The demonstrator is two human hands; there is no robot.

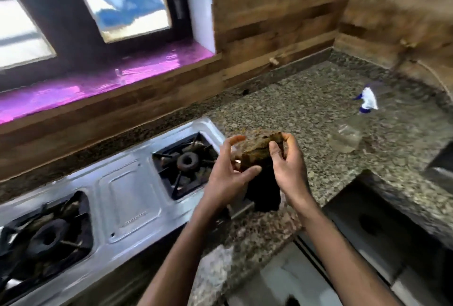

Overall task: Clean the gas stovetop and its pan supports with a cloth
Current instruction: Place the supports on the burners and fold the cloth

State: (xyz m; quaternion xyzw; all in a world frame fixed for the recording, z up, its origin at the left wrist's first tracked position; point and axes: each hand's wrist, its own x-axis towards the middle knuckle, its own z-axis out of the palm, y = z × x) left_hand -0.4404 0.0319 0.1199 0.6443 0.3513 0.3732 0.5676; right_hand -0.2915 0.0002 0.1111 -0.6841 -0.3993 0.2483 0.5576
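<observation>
Both forearms reach forward from the bottom of the frame and meet above the right end of the gas stovetop (127, 190), the palms turned toward each other. Between them is the cloth (257, 156), a bunched brownish wad on top with a dark length hanging straight down below the hands, its end just above the granite counter (306, 109). The left hand (228, 173) grips the cloth from the left: its thumb lies across the lower front of the wad while the index finger arches over the top, the other fingers curled behind. The right hand (285, 163) pinches the upper right corner of the wad, thumb in front, fingers bent round the back (how many touch the fabric cannot be told).

The steel stovetop runs diagonally toward the lower left, with a dark pan support (185, 161) and burner just left of the hands and a second pan support (46, 237) near the frame's left edge. A clear spray bottle (353, 126) with a white and blue trigger head stands on the counter, well to the right of the hands.
</observation>
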